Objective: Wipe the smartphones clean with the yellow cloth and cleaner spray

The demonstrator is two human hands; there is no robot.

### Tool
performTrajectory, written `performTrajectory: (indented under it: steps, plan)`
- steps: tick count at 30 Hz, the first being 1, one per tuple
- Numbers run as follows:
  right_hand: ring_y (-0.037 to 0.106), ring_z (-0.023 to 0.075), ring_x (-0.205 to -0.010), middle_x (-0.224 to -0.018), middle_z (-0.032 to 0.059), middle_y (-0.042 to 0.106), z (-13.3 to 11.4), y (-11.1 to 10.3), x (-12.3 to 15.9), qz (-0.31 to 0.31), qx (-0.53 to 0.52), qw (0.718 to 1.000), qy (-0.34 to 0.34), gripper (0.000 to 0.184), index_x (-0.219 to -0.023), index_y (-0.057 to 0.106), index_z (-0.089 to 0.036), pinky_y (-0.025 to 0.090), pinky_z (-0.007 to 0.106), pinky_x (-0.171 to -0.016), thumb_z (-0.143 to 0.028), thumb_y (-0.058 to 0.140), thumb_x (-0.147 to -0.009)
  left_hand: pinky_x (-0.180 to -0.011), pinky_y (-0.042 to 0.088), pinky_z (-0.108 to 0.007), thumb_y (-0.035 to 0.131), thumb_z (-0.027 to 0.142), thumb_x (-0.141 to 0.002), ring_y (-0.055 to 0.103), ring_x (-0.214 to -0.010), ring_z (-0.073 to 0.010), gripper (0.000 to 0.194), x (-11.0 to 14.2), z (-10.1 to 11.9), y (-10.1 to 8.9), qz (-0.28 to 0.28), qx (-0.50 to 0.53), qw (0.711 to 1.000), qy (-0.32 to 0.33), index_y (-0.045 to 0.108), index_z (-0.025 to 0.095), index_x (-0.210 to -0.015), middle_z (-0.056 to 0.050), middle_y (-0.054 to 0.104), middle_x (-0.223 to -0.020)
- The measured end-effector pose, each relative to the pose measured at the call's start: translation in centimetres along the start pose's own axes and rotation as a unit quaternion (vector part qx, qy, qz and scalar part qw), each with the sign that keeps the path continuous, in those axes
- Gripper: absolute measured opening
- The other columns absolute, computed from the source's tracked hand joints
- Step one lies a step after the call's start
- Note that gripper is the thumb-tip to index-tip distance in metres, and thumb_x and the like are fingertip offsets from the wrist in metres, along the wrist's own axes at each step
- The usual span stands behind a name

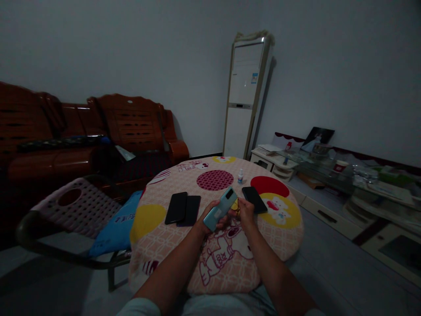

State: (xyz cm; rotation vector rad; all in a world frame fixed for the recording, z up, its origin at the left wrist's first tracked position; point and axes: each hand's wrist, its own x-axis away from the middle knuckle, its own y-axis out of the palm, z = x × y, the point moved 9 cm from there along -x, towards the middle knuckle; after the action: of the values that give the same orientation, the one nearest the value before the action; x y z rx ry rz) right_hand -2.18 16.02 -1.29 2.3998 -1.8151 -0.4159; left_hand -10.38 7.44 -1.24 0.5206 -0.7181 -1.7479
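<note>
A light blue smartphone point(219, 210), its back and dark camera block turned up towards me, lies tilted in my left hand point(210, 216). The fingers of that hand wrap round its sides. Close to the phone's right edge, my right hand point(245, 210) is closed on a small yellow piece point(234, 204), mostly hidden by the fingers, so its kind is unclear. Left of my hands, a black phone point(176, 207) partly overlaps a second dark phone point(191, 211). To the right of my right hand lies another black phone point(254, 199). Beyond it stands a small white bottle point(240, 176).
A patterned cloth covers the round table point(226, 276). At left are a woven chair point(75, 206) with a blue cushion point(120, 226) and a wooden sofa point(131, 123). A tall air conditioner point(242, 96) stands behind; a cluttered cabinet point(315, 202) runs along the right.
</note>
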Motion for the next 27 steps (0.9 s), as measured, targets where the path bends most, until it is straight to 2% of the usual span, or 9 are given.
performTrajectory:
  steps: [6, 9, 11, 14, 16, 22, 27]
  plan:
    - [0.059, 0.0155, -0.052, -0.064, 0.0029, 0.067, -0.5, -1.1, -0.1, 0.049, -0.044, 0.997, -0.029, 0.036, -0.078, 0.07, -0.013, 0.047, 0.025, -0.047, -0.046, 0.065, -0.065, -0.038, 0.023, -0.018, 0.051, 0.057, -0.075, 0.046, -0.049, -0.0104, 0.067, 0.0, -0.5, 0.3, -0.034, 0.007, 0.999, -0.038, 0.051, 0.007, -0.119, -0.018, 0.066, -0.091]
    - [0.059, 0.0153, -0.053, -0.065, 0.0034, 0.068, -0.9, -1.7, -0.3, 0.063, -0.015, 0.997, -0.042, 0.034, -0.08, 0.072, -0.012, 0.047, 0.025, -0.049, -0.043, 0.063, -0.067, -0.037, 0.021, -0.017, 0.054, 0.055, -0.075, 0.046, -0.047, -0.0098, 0.062, 0.1, -0.7, -0.2, -0.023, -0.023, 0.999, -0.041, 0.054, 0.008, -0.115, -0.016, 0.067, -0.086]
    - [0.058, 0.0153, -0.054, -0.066, 0.004, 0.068, -1.3, -1.9, -0.3, 0.063, 0.021, 0.996, -0.056, 0.034, -0.081, 0.073, -0.011, 0.046, 0.025, -0.049, -0.041, 0.061, -0.068, -0.036, 0.02, -0.017, 0.055, 0.054, -0.076, 0.043, -0.043, -0.0091, 0.057, 0.2, -0.9, -0.6, 0.001, -0.07, 0.996, -0.047, 0.058, 0.009, -0.111, -0.01, 0.065, -0.073]
    - [0.06, 0.0171, -0.06, -0.072, 0.0062, 0.071, -2.1, -2.0, -0.1, 0.062, 0.051, 0.993, -0.081, 0.036, -0.085, 0.074, -0.011, 0.048, 0.026, -0.053, -0.04, 0.061, -0.069, -0.035, 0.017, -0.019, 0.053, 0.056, -0.077, 0.037, -0.035, -0.0086, 0.053, 0.3, -1.4, -1.2, 0.041, -0.161, 0.984, -0.071, 0.065, 0.009, -0.097, -0.003, 0.052, -0.047]
    - [0.062, 0.018, -0.064, -0.076, 0.0073, 0.072, -2.4, -2.0, 0.0, 0.059, 0.048, 0.993, -0.091, 0.037, -0.088, 0.074, -0.011, 0.049, 0.027, -0.057, -0.04, 0.061, -0.07, -0.034, 0.016, -0.019, 0.051, 0.059, -0.077, 0.036, -0.034, -0.0089, 0.054, 0.4, -1.4, -1.2, 0.053, -0.197, 0.976, -0.075, 0.068, 0.008, -0.089, -0.002, 0.048, -0.042]
    - [0.064, 0.0188, -0.069, -0.084, 0.0078, 0.073, -2.5, -2.0, -0.2, 0.054, 0.042, 0.992, -0.104, 0.037, -0.091, 0.075, -0.012, 0.05, 0.028, -0.063, -0.041, 0.063, -0.071, -0.035, 0.019, -0.019, 0.053, 0.058, -0.076, 0.037, -0.035, -0.0087, 0.056, 0.3, -1.4, -1.4, 0.061, -0.195, 0.977, -0.062, 0.069, 0.006, -0.089, -0.002, 0.049, -0.044]
    - [0.06, 0.0174, -0.059, -0.071, 0.0055, 0.071, -1.0, -1.3, -0.6, 0.022, 0.079, 0.995, -0.056, 0.036, -0.085, 0.075, -0.011, 0.047, 0.026, -0.052, -0.04, 0.06, -0.069, -0.038, 0.029, -0.02, 0.053, 0.054, -0.078, 0.049, -0.042, -0.0104, 0.056, 0.1, -1.2, -2.0, 0.059, -0.109, 0.992, -0.029, 0.062, 0.007, -0.108, -0.013, 0.068, -0.077]
